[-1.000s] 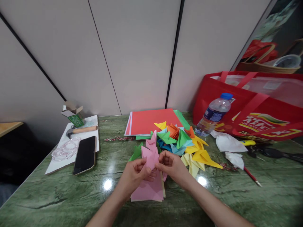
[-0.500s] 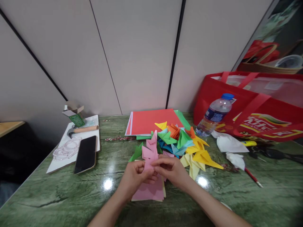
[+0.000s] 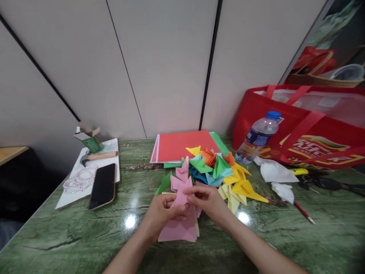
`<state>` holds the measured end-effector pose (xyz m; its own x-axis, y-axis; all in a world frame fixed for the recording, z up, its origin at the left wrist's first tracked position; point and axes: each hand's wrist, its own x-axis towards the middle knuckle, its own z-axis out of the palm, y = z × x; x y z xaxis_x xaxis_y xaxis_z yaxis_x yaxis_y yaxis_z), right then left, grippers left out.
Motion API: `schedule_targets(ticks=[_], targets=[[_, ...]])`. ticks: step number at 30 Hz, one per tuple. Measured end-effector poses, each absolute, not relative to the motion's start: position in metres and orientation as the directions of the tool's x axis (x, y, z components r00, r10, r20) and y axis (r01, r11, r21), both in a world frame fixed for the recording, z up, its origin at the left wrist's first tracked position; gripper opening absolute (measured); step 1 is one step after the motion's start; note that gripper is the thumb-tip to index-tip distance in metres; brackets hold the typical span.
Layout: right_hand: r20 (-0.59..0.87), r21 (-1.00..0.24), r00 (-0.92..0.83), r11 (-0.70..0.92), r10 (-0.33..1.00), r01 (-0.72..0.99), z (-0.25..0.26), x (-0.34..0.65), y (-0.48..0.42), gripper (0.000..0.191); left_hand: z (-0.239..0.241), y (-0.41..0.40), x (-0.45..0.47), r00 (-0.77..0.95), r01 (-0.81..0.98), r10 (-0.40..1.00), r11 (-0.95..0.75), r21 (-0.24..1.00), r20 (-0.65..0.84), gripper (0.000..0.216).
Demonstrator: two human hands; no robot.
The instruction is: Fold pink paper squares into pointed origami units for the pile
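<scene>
My left hand (image 3: 163, 213) and my right hand (image 3: 207, 201) both pinch a folded pink paper piece (image 3: 182, 195) just above the green marble table (image 3: 85, 236). The fingers of both are closed on the paper at its middle. Under my hands lies a small stack of pink paper sheets (image 3: 179, 230). Just beyond my hands sits a heap of folded paper shapes (image 3: 219, 173) in green, blue, orange and yellow. A pile of flat coloured sheets (image 3: 182, 146), red on top, lies behind the heap near the wall.
At the left, a white board (image 3: 68, 198) carries a black phone (image 3: 102, 186), clear bead bracelets (image 3: 80, 179), a hammer (image 3: 98, 156) and a small open box (image 3: 88, 139). To the right are a water bottle (image 3: 258, 137), a red bag (image 3: 308, 125), crumpled tissues (image 3: 275, 173) and scissors (image 3: 325, 184).
My right hand has slid left over the pink piece and closed with the left on its middle. The piece sits a little lower in my fingers.
</scene>
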<state>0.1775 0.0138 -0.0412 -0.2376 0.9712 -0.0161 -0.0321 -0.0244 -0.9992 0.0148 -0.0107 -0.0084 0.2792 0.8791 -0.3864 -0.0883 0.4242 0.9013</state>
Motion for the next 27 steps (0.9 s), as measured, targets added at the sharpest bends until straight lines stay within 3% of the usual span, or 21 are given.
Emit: schedule_targets(ticks=[5,13,22,27], targets=[[-0.123,-0.954,-0.299,-0.196,0.946,-0.227,-0.045,0.178,0.014,0.025,-0.013,-0.012,0.017,0.254,-0.120,0.907,0.375,0.919,-0.337,0.034],[0.055,-0.998,-0.270,0.057,0.961,-0.002,-0.042,0.173,0.010,0.018,-0.016,-0.011,0.019,0.173,-0.015,0.945,0.284,0.959,-0.277,0.029],[0.025,-0.998,-0.284,0.039,0.958,0.044,-0.040,0.174,0.009,0.015,-0.020,-0.009,0.016,0.196,-0.019,0.947,0.265,0.964,-0.256,0.021],[-0.004,-1.000,-0.300,-0.011,0.954,-0.021,-0.046,0.175,0.013,0.015,-0.015,-0.009,0.015,0.201,-0.079,0.930,0.328,0.941,-0.308,0.024]])
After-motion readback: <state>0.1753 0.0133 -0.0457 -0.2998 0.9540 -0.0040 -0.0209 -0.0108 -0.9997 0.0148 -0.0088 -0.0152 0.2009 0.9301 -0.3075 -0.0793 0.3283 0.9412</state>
